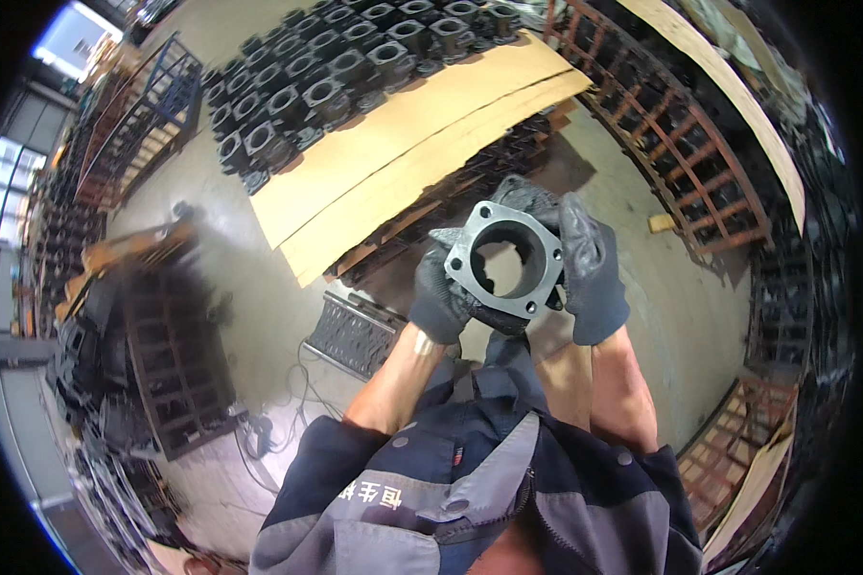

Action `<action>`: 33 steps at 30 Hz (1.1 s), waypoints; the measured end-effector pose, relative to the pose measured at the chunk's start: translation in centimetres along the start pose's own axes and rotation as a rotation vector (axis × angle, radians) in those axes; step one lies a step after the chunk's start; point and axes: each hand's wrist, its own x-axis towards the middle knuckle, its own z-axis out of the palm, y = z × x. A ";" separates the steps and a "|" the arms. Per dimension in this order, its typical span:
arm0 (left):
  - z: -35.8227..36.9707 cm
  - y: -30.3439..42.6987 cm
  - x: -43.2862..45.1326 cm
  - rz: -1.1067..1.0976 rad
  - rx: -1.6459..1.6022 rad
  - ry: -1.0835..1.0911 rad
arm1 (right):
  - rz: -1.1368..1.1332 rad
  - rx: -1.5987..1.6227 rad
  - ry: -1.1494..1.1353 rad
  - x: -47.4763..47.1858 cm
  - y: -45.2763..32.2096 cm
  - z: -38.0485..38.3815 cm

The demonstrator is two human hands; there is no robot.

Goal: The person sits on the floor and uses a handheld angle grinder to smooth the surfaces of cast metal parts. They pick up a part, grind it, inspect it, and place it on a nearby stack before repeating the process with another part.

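Both my hands, in dark work gloves, hold up a metal casting with a machined square flange, a round bore and a hole near each corner. The flange faces the camera, and the floor shows through the bore. My left hand grips the casting at its left side. On its right side, my right hand is closed around the edge, its fingers partly hidden. Beyond my hands, rows of similar dark castings stand upright beside a bare strip of yellowish cardboard on top of a stack.
Rusty metal cage racks hold dark parts at the right. A perforated metal step sits on the floor at lower left of the stack, near loose cables. Another dark crate and a blue-framed rack stand at the left.
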 end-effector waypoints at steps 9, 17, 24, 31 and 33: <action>5.2 -5.4 10.4 -0.324 -0.367 -0.248 | -0.238 -0.263 -0.201 7.3 -0.2 -4.0; 8.8 -8.7 13.5 -0.279 -0.366 -0.238 | -0.129 -0.173 -0.292 10.1 -0.3 -5.7; 8.9 -6.6 16.5 -0.220 -0.388 -0.214 | -0.174 -0.214 -0.292 14.9 0.6 -4.1; 8.8 -3.2 20.5 -0.166 -0.447 -0.208 | -0.205 -0.088 -0.310 20.3 1.7 -0.7; 8.6 -2.0 22.0 -0.136 -0.461 -0.201 | -0.239 -0.104 -0.348 22.2 2.5 0.0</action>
